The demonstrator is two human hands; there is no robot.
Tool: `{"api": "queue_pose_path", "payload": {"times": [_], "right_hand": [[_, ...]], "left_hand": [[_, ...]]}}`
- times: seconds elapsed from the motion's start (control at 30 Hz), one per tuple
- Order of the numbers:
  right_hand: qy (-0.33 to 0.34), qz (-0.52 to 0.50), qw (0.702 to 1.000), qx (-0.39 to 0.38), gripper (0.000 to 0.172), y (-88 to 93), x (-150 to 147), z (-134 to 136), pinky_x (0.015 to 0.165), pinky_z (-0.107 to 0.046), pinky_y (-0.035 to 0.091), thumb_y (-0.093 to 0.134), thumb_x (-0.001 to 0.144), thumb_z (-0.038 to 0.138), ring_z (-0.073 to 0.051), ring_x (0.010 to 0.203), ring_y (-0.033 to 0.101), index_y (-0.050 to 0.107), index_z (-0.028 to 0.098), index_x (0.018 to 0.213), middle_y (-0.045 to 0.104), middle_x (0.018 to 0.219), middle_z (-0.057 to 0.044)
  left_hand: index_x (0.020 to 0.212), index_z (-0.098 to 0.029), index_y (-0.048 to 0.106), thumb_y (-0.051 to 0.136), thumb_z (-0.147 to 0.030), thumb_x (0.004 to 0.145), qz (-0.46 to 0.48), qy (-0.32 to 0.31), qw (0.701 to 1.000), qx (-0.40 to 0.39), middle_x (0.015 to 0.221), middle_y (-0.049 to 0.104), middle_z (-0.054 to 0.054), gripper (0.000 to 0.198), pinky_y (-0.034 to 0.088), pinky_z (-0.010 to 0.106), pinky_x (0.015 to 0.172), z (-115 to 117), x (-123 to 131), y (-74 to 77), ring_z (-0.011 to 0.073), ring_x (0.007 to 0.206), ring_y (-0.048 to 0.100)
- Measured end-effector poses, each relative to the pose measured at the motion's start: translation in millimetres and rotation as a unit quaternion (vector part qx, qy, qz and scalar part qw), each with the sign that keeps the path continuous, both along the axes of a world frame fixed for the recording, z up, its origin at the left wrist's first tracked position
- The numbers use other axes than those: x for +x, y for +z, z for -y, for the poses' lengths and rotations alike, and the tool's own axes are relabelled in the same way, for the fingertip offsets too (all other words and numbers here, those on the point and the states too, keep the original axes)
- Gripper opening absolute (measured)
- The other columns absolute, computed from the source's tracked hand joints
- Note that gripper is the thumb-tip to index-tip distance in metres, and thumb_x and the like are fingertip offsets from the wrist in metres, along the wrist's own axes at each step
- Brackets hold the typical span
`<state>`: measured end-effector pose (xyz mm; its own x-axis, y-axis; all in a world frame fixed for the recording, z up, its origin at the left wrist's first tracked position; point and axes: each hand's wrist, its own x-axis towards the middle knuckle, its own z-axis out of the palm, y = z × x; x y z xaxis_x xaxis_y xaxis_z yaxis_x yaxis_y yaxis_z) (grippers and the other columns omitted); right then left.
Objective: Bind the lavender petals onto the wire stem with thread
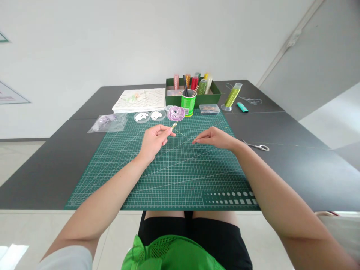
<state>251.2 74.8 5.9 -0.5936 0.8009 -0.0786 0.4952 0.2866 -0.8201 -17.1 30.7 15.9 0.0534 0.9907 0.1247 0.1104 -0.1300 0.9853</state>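
Over the middle of the green cutting mat point(168, 176), my left hand point(155, 140) pinches the short stem of a purple flower point(176, 113). Yellowish wrapping shows on the stem point(174, 126), just above my fingertips. From there a thin thread point(183, 135) stretches down to the right. My right hand point(210, 137) has its fingertips pressed together at the other end of that thread, a little apart from the flower. Both hands hover above the mat.
A green can point(188, 104) holding sticks stands before a dark green box point(216, 90) of thread spools. Round dishes point(142, 117) with white pieces, a plastic bag point(108, 123) and a white tray point(153, 98) lie left. Scissors point(261, 147) and a yellow-green spool point(233, 95) are right.
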Motion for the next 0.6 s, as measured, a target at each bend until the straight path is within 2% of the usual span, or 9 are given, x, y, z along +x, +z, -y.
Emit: {"api": "queue_pose_path", "payload": {"times": [0.2,0.4,0.5,0.6], "right_hand": [[0.033,-0.01,0.999,-0.026,0.03,11.1,0.8,5.3,0.084,-0.035,0.054,0.073,0.083,0.044,-0.023,0.094,0.074,0.085,0.021,0.097,0.082,0.098,-0.006],[0.058,-0.063,0.996,-0.036,0.03,25.0,-2.4,16.3,0.07,-0.03,0.05,0.074,0.083,0.046,-0.018,0.079,0.07,0.085,0.02,0.092,0.081,0.09,-0.006],[0.056,-0.103,0.992,-0.035,0.03,28.9,-3.4,20.8,0.051,-0.026,0.037,0.074,0.084,0.046,-0.011,0.055,0.052,0.085,0.019,0.092,0.072,0.066,-0.001],[0.048,-0.154,0.986,-0.051,0.031,29.6,-5.3,24.4,0.044,-0.026,0.021,0.075,0.084,0.048,-0.007,0.045,0.03,0.085,0.02,0.093,0.049,0.046,0.005]], "left_hand": [[0.083,-0.015,0.072,0.07,-0.035,0.087,-0.017,0.02,1.0,-0.002,0.081,0.078,0.008,0.021,0.03,0.022,0.045,-5.7,-4.0,-4.3,0.0061,0.047,0.042],[0.084,-0.015,0.071,0.068,-0.031,0.086,-0.074,0.026,0.997,-0.022,0.083,0.079,0.008,0.017,0.034,0.023,0.046,-11.4,-6.3,-10.0,0.0072,0.046,0.044],[0.082,-0.015,0.07,0.067,-0.03,0.086,-0.127,0.0,0.991,-0.046,0.079,0.078,0.007,0.015,0.033,0.023,0.045,-12.1,-6.1,-12.1,0.0079,0.045,0.044],[0.082,-0.017,0.072,0.068,-0.03,0.086,-0.181,-0.056,0.979,-0.072,0.079,0.079,0.005,0.014,0.034,0.023,0.045,-9.6,-4.1,-11.5,0.0085,0.045,0.046]]}}
